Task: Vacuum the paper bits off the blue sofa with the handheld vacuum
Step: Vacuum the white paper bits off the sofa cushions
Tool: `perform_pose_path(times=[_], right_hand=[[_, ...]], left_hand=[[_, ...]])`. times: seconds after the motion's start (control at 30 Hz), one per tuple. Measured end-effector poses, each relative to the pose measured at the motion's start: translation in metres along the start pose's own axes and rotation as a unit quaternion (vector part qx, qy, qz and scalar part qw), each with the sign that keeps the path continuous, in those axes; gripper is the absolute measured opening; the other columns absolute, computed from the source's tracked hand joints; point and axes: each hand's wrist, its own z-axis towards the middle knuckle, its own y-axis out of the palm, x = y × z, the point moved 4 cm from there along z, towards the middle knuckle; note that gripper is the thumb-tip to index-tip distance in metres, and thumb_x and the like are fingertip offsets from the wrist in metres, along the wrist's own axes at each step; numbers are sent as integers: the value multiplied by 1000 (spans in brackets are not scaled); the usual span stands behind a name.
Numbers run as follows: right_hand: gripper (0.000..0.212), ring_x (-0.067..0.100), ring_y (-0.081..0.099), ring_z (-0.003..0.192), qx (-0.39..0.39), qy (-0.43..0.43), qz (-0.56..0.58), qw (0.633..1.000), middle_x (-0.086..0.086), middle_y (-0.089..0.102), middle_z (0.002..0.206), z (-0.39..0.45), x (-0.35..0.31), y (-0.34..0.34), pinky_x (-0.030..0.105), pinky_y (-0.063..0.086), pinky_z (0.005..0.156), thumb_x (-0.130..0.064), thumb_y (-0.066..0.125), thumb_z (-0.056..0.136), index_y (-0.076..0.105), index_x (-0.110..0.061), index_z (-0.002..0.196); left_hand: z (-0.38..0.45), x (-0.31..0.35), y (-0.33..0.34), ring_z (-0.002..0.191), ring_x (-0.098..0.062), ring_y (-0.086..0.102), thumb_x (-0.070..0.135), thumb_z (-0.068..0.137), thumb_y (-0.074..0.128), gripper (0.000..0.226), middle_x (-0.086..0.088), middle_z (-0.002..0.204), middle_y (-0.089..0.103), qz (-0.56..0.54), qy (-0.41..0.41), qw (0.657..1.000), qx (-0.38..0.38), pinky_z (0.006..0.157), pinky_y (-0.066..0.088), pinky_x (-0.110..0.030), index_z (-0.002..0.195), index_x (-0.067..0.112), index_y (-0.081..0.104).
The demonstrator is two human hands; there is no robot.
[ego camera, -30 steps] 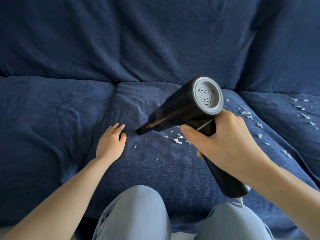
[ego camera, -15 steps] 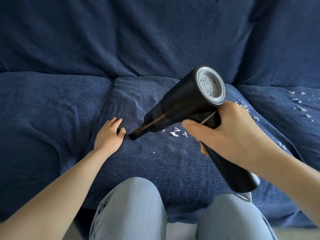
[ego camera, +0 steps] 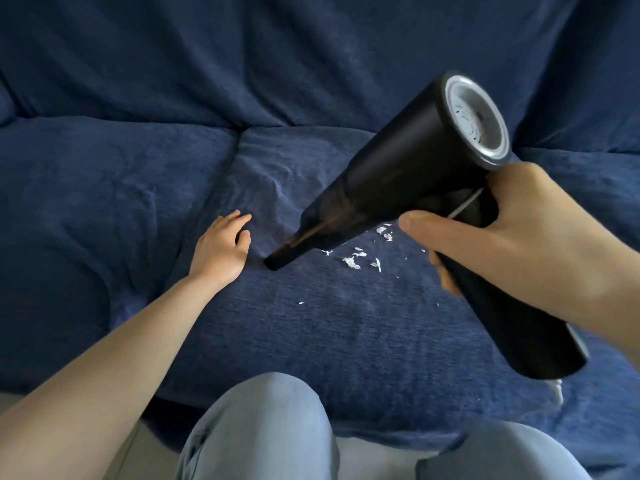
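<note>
the blue sofa (ego camera: 104, 202) fills the view, its seat cushions and back covered in wrinkled dark blue fabric. toward the left of the middle cushion the left hand (ego camera: 221, 249) rests palm down on the fabric, fingers relaxed and loosely spread, holding nothing. just to its right the narrow black nozzle (ego camera: 282, 259) of the handheld vacuum (ego camera: 398, 174) points down and left at the cushion, its tip near the base of that hand's thumb — whether it touches the fabric cannot be told. behind the nozzle a cluster of white paper bits (ego camera: 356, 259) lies on the cushion, with a few smaller flecks scattered nearer the front edge. the vacuum's black barrel rises to the right, ending in a silver ring with a vented grille facing the camera; no brand, label or writing can be read on it, the grille being blurred. the right hand (ego camera: 502, 237) grips the vacuum's black handle, thumb stretched along the near side and fingers wrapped round the far side. the handle runs down to the right, and a white cord (ego camera: 557, 389) hangs from its end. at the bottom, two knees in light blue trousers (ego camera: 263, 431) sit before the sofa's front edge.
</note>
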Motion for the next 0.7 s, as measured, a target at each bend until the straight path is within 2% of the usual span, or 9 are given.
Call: perform_pose_path(times=[0.1, 0.3, 0.43, 0.57, 0.7], right_hand=[[28, 8, 62, 41, -8, -2, -13, 1000, 4, 67, 48, -11, 2, -9, 24, 48, 55, -40, 65, 73, 60, -15, 61], [29, 8, 65, 46, -16, -3, -29, 999, 4, 67, 48, -34, 7, -29, 24, 47, 59, -41, 64, 72, 60, -15, 60], [27, 8, 64, 43, -12, -7, -39, 999, 3, 67, 48, -56, 14, -39, 24, 47, 58, -43, 63, 71, 59, -17, 61], [30, 7, 63, 43, -2, -4, -48, 999, 3, 67, 48, -76, 23, -48, 24, 45, 58, -44, 63, 70, 59, -16, 60], [33, 3, 63, 50, 43, 4, -59, 997, -1, 67, 48, -81, 35, -58, 25, 44, 65, -46, 61, 71, 59, -16, 59]], left_hand=[[-3, 3, 0, 146, -18, 19, 29, 102, 33, 43, 3, 155, 30, 6, -4, 1000, 7, 118, 20, -39, 144, 25, 42], [-19, 16, 6, 145, -27, 21, 32, 100, 37, 45, -2, 155, 32, 46, -9, 999, 16, 116, 23, -47, 144, 22, 42], [-37, 34, 15, 145, -29, 19, 36, 99, 36, 47, 0, 156, 29, 101, 9, 995, 10, 116, 18, -51, 145, 25, 39], [-55, 49, 25, 147, -27, 12, 37, 100, 32, 47, 7, 158, 24, 134, 12, 991, -3, 118, 10, -49, 146, 30, 36], [-59, 58, 28, 147, -27, 9, 35, 102, 30, 47, 9, 159, 20, 142, 14, 990, -18, 119, 8, -50, 148, 29, 32]])
